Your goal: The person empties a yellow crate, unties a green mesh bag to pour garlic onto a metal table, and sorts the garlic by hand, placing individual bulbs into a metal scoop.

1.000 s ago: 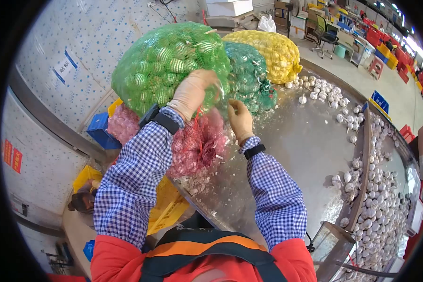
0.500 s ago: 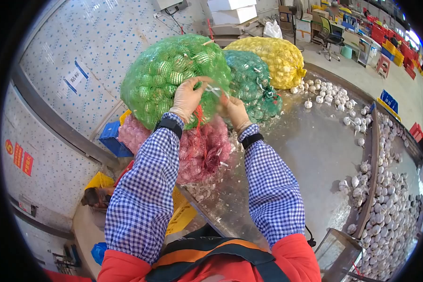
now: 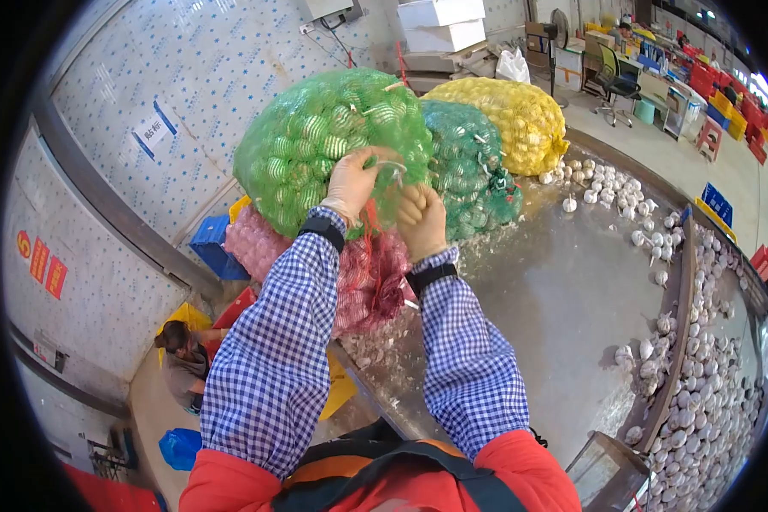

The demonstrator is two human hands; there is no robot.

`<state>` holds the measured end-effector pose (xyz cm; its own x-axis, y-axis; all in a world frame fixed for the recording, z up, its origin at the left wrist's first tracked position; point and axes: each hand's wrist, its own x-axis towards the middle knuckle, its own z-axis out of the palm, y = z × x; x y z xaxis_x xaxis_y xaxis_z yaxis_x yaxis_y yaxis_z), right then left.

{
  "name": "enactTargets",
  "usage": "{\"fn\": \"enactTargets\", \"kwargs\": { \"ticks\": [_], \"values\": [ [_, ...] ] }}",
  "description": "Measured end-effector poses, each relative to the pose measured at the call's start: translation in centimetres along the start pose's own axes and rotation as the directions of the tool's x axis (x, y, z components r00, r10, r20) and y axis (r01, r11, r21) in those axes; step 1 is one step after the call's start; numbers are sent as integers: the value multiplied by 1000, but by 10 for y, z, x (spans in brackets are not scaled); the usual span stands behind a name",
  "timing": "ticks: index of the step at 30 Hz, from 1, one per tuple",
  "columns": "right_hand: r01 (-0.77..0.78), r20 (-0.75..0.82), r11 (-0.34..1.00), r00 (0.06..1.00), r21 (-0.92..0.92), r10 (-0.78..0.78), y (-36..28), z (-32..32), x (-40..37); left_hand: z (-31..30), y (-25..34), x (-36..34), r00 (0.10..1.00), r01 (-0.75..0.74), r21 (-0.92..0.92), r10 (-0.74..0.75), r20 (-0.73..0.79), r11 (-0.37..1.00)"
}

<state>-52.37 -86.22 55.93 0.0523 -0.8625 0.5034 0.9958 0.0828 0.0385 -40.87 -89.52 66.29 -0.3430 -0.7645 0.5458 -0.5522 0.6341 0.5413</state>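
Note:
A large green mesh bag [image 3: 294, 149] of garlic bulbs lies on top of a pink mesh bag [image 3: 358, 282]. My left hand [image 3: 352, 183], in a thin pale glove, is closed in a pinch at the green bag's near right side. A thin white tie [image 3: 392, 168] curves out between its fingertips in a small loop. Just to the right and lower, my gloved right hand [image 3: 421, 213] is a fist at the lower end of that tie. Its grip is partly hidden, and the area between both hands is blurred. Red cord [image 3: 369, 224] hangs below my left hand.
Dark green [image 3: 465, 162] and yellow [image 3: 508, 119] mesh bags stand behind on the metal table [image 3: 538, 282]. Loose garlic bulbs [image 3: 614, 183] lie at right, with many more beyond a metal divider [image 3: 683, 341]. A person [image 3: 182, 363] is low at left, by a blue crate [image 3: 215, 247].
My right hand has turned into a tighter fist and drawn slightly down beside my left hand. The white strip, crossed before, now shows as a small loop. The view has shifted slightly.

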Motion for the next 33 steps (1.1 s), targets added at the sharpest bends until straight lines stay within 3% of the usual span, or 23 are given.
{"fn": "enactTargets", "kwargs": {
  "ticks": [1,3,4,6,7,9,12,13,14,17,18,20,21,23,25,26,27,28,29,30,31,32,33],
  "values": [
    [-39,-254,999,967,-17,34,-1,2,-22,0,1,-1,1000,5,-20,-4,17,1000],
    [-132,-385,853,919,-505,-86,-11,13,-85,0,2,-1,999,-16,3,16,34,1000],
    [-167,-343,865,939,-473,-6,-22,8,-115,-1,1,0,998,-38,28,37,44,999],
    [-157,-317,676,941,-720,-119,-29,29,-126,3,-6,-3,998,-45,40,43,56,998],
    [-165,-333,686,935,-709,-120,-22,30,-128,3,-10,-5,999,-15,38,13,44,999],
    [-185,-253,393,959,-901,-128,-25,37,-111,1,0,-4,999,-38,84,36,25,996],
    [-235,-322,332,917,-913,-234,-50,16,-104,2,1,-2,999,-1,90,-4,52,996],
    [-102,-206,384,948,-918,-240,-64,-3,-99,3,6,-6,998,-3,44,0,67,999],
    [-238,-409,484,866,-842,-286,-70,16,-92,5,8,-10,998,0,44,-3,65,999],
    [-128,-403,572,830,-810,-386,-99,17,-55,13,4,-22,980,-165,-10,165,111,986],
    [-34,-346,594,840,-803,-419,-104,27,-40,14,6,-28,963,-215,52,202,179,975],
    [104,-210,552,854,-828,-475,-110,59,-15,21,13,-47,912,-406,404,336,235,820],
    [101,-205,543,856,-834,-474,-105,83,-5,22,21,-58,914,-403,398,338,225,824],
    [211,-32,499,900,-841,-435,-74,126,15,23,33,-79,883,-468,578,323,341,669],
    [291,322,-169,925,-942,-201,-33,138,22,30,21,-94,877,-474,526,328,350,706],
    [510,587,-556,808,-656,49,-6,127,22,35,11,-104,870,-480,478,328,368,736],
    [640,666,-747,639,-182,385,28,102,16,38,-1,-115,870,-478,470,327,369,742],
    [138,316,-720,942,-680,-118,80,26,-12,38,-14,-126,862,-368,-104,381,336,924],
    [142,110,-753,990,-643,93,84,62,-42,38,-22,-137,870,-148,-647,409,275,748],
    [164,-112,-780,952,-604,286,83,104,-65,11,10,-156,853,378,-846,213,476,376],
    [37,-90,-597,979,-802,182,78,88,-80,13,-20,-181,749,-9,-582,391,535,813],
    [-72,-124,-503,990,-861,70,65,74,-93,16,-50,-193,600,-484,-149,451,661,862],
    [-191,-213,-461,977,-867,-5,46,61,-105,-15,-18,-191,357,-396,-83,236,904,915]
  ]
}}
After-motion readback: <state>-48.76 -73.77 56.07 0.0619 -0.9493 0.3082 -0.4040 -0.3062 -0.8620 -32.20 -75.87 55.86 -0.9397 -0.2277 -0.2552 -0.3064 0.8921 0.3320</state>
